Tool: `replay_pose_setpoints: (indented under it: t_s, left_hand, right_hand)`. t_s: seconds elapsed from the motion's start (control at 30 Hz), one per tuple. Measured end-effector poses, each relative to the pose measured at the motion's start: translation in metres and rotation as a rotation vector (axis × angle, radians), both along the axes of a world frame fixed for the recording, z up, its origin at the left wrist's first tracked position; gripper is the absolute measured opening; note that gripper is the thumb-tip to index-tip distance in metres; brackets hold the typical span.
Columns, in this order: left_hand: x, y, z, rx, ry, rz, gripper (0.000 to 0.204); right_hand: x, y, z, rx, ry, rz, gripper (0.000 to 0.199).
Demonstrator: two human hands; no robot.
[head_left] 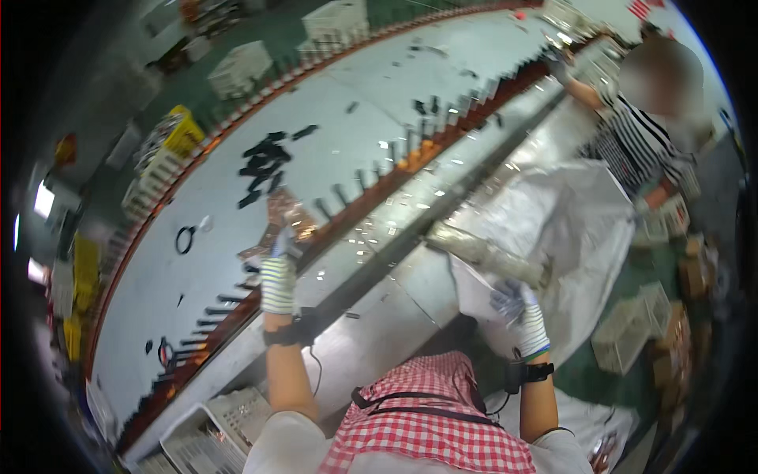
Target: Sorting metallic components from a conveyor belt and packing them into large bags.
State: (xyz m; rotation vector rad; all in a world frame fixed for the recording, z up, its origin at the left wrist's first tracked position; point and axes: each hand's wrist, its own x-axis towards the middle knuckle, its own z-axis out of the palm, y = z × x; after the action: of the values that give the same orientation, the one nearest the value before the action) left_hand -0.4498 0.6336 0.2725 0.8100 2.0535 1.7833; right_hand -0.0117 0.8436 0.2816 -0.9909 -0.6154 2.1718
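Observation:
My left hand (278, 276), in a white, green-striped glove with grey fingers, reaches over the rim of the long pale conveyor table (237, 229). Its fingers are closed on a crinkled, brownish see-through plastic packet (288, 213); blur hides the fingertips. Just beyond lies a heap of small black pieces (267, 162). On the right, my right hand (521, 312), gloved alike, is curled at the near edge of a large white sack (584, 213). A greyish rolled length (489, 254) lies along the sack's opening, beside that hand.
Short dark pegs (339, 193) line the table's reddish-brown edge. A metal ledge (395, 304) with shiny scraps runs along it. A co-worker in a striped shirt (632, 142) works at the far right. White crates (628, 340) stand right, another (209, 442) at lower left. A black ring (185, 239) lies on the table.

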Motion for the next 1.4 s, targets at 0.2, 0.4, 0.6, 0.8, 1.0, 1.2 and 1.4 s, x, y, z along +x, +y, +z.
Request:
replay_pose_setpoints:
  t_s: [0.2, 0.4, 0.6, 0.8, 1.0, 1.2, 1.4]
  left_hand:
    - [0.01, 0.028, 0.067, 0.434, -0.397, 0.242, 0.038]
    - [0.122, 0.119, 0.105, 0.17, -0.319, -0.366, 0.037]
    - [0.214, 0.224, 0.034, -0.335, -0.018, -1.196, 0.068]
    - [0.173, 0.094, -0.111, -0.772, -0.373, -1.106, 0.048]
    - [0.256, -0.056, -0.184, -1.125, -0.637, -1.168, 0.055]
    - [0.295, -0.082, -0.216, -1.119, -0.126, -1.281, 0.037]
    - [0.311, -0.077, -0.207, -1.039, 0.087, -1.066, 0.04]
  right_hand:
    - [0.097, -0.069, 0.021, 0.121, -0.198, -0.138, 0.06]
    - [0.149, -0.115, -0.009, -0.032, -0.204, -0.202, 0.059]
    - [0.151, -0.139, -0.017, 0.007, -0.409, -0.165, 0.054]
    - [0.246, -0.22, -0.103, -0.242, -0.088, -0.38, 0.053]
    - [0.297, -0.28, -0.17, -0.571, -0.455, -0.409, 0.046]
    - [0.34, -0.303, -0.208, -0.612, -0.492, -0.366, 0.036]
    - [0.345, -0.307, -0.225, -0.489, -0.47, -0.455, 0.037]
